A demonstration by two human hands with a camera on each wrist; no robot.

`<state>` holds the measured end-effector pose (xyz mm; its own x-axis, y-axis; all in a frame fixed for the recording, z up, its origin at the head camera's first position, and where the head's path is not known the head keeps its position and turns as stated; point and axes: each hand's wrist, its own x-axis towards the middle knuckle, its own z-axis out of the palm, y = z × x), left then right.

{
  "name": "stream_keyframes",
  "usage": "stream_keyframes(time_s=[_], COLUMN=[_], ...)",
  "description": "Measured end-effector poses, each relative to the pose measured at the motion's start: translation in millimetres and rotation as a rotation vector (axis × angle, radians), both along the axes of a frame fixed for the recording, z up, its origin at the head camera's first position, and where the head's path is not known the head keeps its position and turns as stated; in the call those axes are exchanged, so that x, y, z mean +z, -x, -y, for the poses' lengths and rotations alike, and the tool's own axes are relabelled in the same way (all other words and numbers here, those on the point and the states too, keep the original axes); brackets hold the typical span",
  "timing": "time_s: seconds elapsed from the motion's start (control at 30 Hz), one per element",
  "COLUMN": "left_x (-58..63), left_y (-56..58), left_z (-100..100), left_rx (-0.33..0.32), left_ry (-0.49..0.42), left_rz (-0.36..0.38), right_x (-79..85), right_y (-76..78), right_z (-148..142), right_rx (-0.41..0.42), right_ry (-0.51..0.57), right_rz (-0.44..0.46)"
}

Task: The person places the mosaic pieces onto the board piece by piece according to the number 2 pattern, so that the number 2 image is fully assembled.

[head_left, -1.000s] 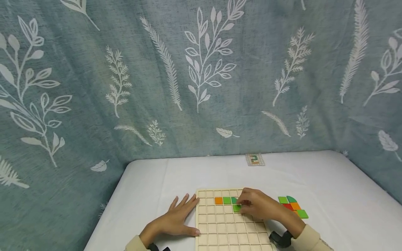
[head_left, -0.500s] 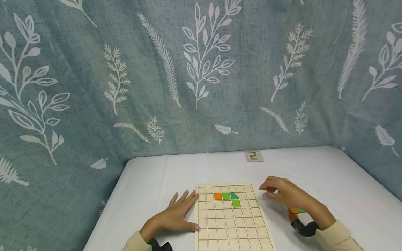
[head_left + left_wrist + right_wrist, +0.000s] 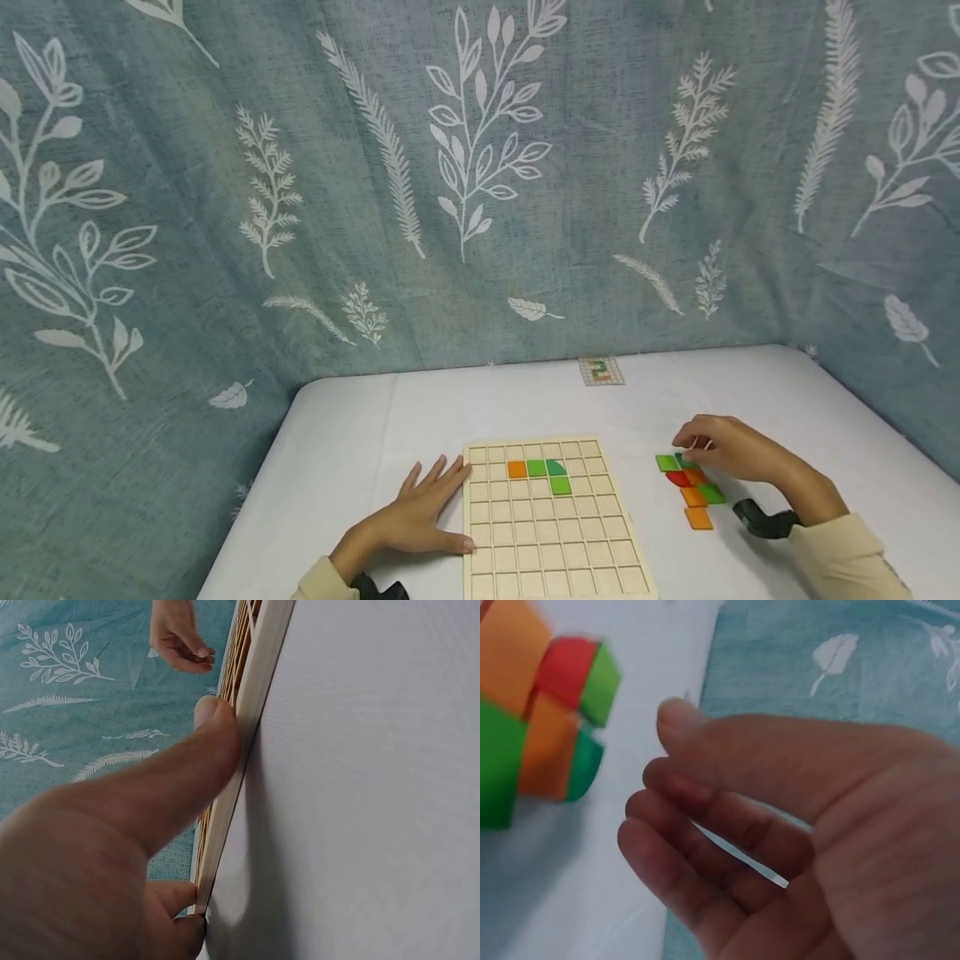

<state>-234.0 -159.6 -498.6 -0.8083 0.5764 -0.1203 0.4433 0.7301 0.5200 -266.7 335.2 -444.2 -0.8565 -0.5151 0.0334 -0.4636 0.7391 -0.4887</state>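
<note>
My left hand (image 3: 416, 518) lies with spread fingers along the left edge of a pale wooden grid board (image 3: 517, 535); in the left wrist view its thumb (image 3: 187, 761) touches the board's side. Set in the board's cells are an orange square tile (image 3: 517, 470), a green square tile (image 3: 536, 468), a dark green rounded tile (image 3: 556, 467) and, below that, another green tile (image 3: 560, 485). My right hand (image 3: 738, 450) hovers over the loose tiles, fingers loosely bent with nothing between them. Under its fingertips lie a red rounded tile (image 3: 678, 479) and a dark green tile (image 3: 586, 765).
Orange tiles (image 3: 698, 518) and green tiles (image 3: 666, 462) make up the rest of the loose group, right of the board. A small card with a coloured grid pattern (image 3: 600, 372) lies at the back of the white table (image 3: 450, 408). A leaf-print curtain (image 3: 375, 208) hangs behind.
My right hand has left the green tile on the board and moved right to the loose tiles, uncovering the board's right side. My left hand has stayed at the board's edge.
</note>
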Motion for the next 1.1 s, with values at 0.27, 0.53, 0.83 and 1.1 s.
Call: stream_keyframes(time_s=[0.27,0.53,0.83,1.1], left_x=[-0.5,-1.4,0.6,0.9], left_y=[0.2,0.3,-1.1,-1.5], left_z=[-2,-2,-2,-3], left_rx=[0.001,0.003,0.01,0.012], left_ry=[-0.009,-0.01,-0.009,-0.012], left_rz=[0.01,0.004,0.003,0.006], right_x=[-12.9,-21.5,-21.8,-20.9], right_y=[6.1,10.5,9.6,9.7], right_z=[-8,-6,-6,-4], right_rx=[-0.043,-0.085,-0.086,-0.1], right_ry=[-0.05,-0.077,-0.077,-0.094], right_rz=[0.037,-0.003,0.006,0.014])
